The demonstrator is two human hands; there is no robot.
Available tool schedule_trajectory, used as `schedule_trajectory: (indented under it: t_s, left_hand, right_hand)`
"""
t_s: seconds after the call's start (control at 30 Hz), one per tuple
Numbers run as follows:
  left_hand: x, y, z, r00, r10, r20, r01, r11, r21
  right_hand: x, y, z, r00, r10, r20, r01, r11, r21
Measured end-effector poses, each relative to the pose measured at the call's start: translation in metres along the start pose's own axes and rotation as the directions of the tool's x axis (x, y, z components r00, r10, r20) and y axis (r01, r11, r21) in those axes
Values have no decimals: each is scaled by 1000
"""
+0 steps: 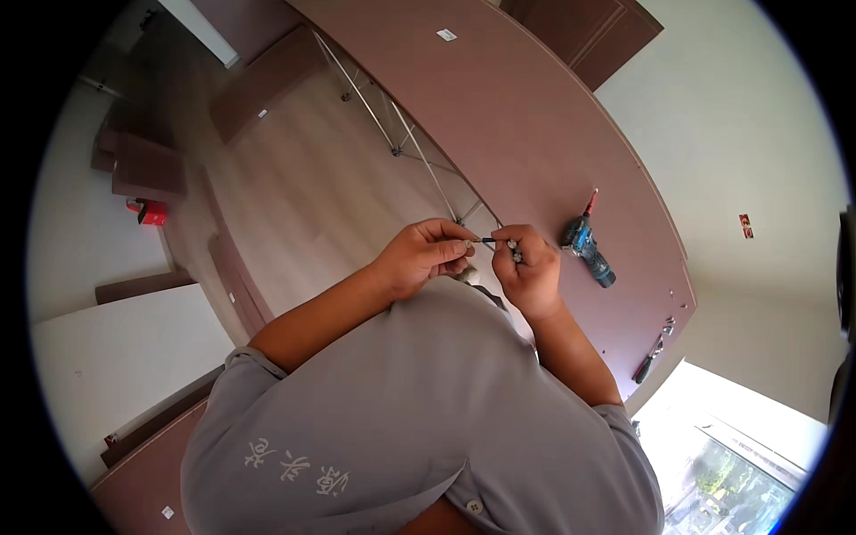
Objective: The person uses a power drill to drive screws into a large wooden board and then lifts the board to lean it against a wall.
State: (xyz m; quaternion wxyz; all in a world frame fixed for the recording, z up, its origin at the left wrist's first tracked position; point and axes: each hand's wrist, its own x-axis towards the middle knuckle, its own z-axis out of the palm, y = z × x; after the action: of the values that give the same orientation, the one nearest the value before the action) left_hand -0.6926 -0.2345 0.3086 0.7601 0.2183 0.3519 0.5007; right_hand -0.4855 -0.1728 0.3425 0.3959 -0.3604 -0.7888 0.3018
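Observation:
In front of my chest, my left hand (426, 257) and my right hand (533, 272) are close together, both closed. A thin dark pin-like piece (485, 239) spans the gap between their fingertips, and each pinches one end. Its exact kind is too small to make out. Several small shiny metal fittings (515, 253) are tucked in the curled fingers of my right hand. Right of that hand, a blue and black cordless drill (584, 245) with a red-tipped bit lies on a long brown panel (499, 107).
Thin metal folding legs (392, 134) stand under the panel. A screwdriver (644, 367) and small metal parts (669, 325) lie near its right end. More brown boards (147, 169) and a red object (152, 214) are at the left, near a white panel (134, 343). A bright window (731, 473) is lower right.

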Motion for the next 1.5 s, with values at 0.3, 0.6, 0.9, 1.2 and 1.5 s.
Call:
schedule_trajectory:
  t_s: [0.3, 0.6, 0.9, 1.2, 1.5]
  left_hand:
    - [42, 68, -29, 983, 100, -151, -69, 978, 199]
    - [120, 146, -48, 949, 241, -204, -121, 874, 470]
    - [184, 202, -127, 895, 417, 158, -424, 685, 592]
    - [236, 305, -178, 922, -316, 223, 308, 949, 71]
    - [280, 283, -222, 797, -532, 286, 561, 828, -24]
  right_hand:
    - [83, 38, 42, 991, -123, 55, 120, 991, 55]
    - [183, 90, 72, 999, 45, 0, -43, 962, 268]
    - [251, 101, 127, 960, 277, -33, -234, 863, 447]
    - [323, 66, 187, 974, 135, -180, -152, 985, -83]
    - [344, 36, 197, 956, 115, -270, -197, 933, -301]
